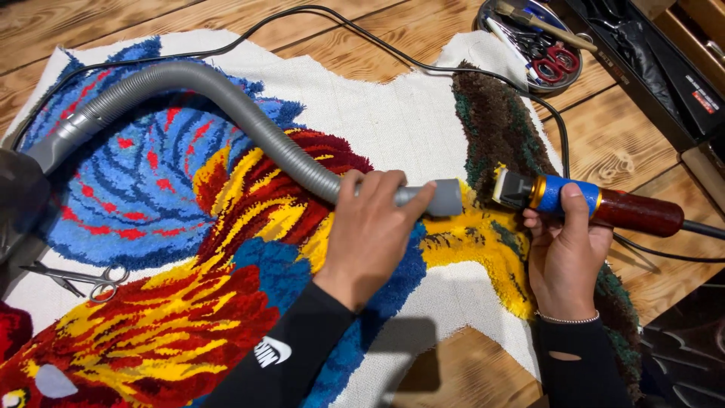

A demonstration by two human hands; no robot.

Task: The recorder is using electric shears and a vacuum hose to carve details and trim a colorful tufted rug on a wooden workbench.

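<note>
Left hand (370,234) grips the grey hose (249,121) near its nozzle, over the tufted rug (174,302) on the tabletop (612,143). Right hand (565,253) is wrapped around the clipper (589,202), blade on yellow pile just beside the nozzle. Scissors (83,279) lie on the rug left; round tray (563,81) of tools top right.

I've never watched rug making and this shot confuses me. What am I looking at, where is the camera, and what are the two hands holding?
The camera sits on the person's head, looking down at their own hands. On a wooden table lies a tufted rug in blue, red and yellow. The left hand grips the grey vacuum hose near its nozzle. The right hand holds a corded electric trimmer with its head against the yellow pile. Small scissors rest on the rug, and a round metal tray of tools sits at the top.
</note>
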